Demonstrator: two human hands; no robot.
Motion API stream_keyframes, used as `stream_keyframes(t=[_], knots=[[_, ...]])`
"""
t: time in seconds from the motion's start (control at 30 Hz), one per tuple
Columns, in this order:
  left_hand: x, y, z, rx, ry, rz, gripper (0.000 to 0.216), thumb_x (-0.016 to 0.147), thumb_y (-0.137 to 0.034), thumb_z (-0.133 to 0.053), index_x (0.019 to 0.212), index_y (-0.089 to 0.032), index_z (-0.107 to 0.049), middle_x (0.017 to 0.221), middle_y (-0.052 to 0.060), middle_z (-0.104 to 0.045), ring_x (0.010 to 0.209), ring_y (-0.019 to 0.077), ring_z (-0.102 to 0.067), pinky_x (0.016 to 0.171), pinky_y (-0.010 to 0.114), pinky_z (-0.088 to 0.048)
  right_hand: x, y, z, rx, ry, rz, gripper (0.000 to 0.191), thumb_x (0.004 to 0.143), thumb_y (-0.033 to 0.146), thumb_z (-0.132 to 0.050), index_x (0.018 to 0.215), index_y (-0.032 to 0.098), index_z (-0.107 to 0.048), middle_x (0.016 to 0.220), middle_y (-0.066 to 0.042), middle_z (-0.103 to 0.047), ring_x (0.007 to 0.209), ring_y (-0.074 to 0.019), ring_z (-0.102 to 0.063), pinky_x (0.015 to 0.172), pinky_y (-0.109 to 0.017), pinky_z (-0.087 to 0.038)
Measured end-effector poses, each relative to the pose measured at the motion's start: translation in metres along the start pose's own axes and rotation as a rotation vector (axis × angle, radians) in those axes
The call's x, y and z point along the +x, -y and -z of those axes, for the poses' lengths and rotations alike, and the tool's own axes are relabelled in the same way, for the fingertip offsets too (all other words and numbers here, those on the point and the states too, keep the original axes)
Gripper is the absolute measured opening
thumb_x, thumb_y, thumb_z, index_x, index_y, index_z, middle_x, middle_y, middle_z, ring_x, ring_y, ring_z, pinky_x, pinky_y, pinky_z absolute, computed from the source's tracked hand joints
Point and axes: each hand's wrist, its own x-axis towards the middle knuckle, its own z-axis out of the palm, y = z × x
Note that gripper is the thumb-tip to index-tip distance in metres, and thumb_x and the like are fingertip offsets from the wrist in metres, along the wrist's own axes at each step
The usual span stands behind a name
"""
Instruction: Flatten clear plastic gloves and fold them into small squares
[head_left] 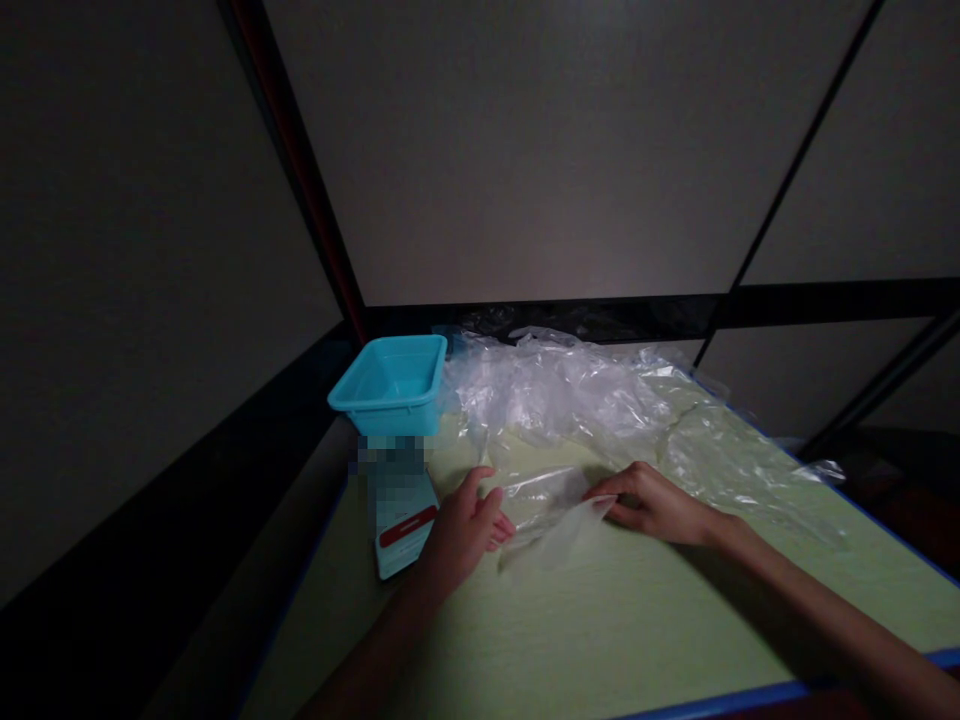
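Observation:
Over the pale green tabletop, my right hand (649,503) pinches the edge of a clear plastic bag (562,535) between thumb and fingers. The bag is thin and see-through, its near part lifted a little and its far part lying toward the table's middle. At the bag's left end is my left hand (471,522), thumb and fingers apart, palm turned toward the bag; it does not grip it. Just behind both hands spreads a heap of crumpled clear plastic bags (555,385).
A turquoise plastic basin (390,400) stands at the table's far left corner. In front of it lies a flat phone-like device (405,530) with a red band, partly pixelated. The table (585,640) has blue edging; panelled walls rise behind and to the left.

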Motion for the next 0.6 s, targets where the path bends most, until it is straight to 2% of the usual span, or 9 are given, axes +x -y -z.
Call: stream_keyframes(t=[0.2,0.4,0.6], knots=[[0.0,0.002,-0.003,-0.006,0.009,-0.028,0.031,0.082,-0.032,-0.039,0.11,-0.019,-0.045,0.061,-0.003,-0.058,0.051,0.0136,-0.06,0.046,0.021,-0.046,0.009,-0.005,-0.009,0.265,-0.115,-0.181,0.016,0.077,0.026,-0.055,0.081,0.013,-0.064,0.062,0.0,-0.059,0.054,-0.0118,-0.051,0.048,-0.022,-0.037],[0.005,0.006,-0.004,0.008,-0.018,-0.04,0.031,0.079,-0.033,-0.042,0.107,-0.02,-0.045,0.068,-0.003,-0.056,0.046,0.0113,-0.054,0.04,0.019,-0.043,0.015,-0.015,-0.022,0.398,-0.238,-0.251,0.032,0.078,0.029,-0.054,0.106,0.013,-0.051,0.06,0.004,-0.051,0.05,-0.0097,-0.05,0.044,-0.02,-0.036],[0.008,0.009,-0.003,0.013,-0.011,-0.068,0.036,0.074,-0.032,-0.048,0.107,-0.019,-0.044,0.075,-0.002,-0.058,0.053,0.0118,-0.055,0.037,0.018,-0.044,0.016,-0.017,-0.028,0.459,-0.32,-0.295,0.036,0.075,0.029,-0.055,0.106,0.015,-0.045,0.059,0.006,-0.05,0.047,-0.0088,-0.05,0.042,-0.02,-0.036]])
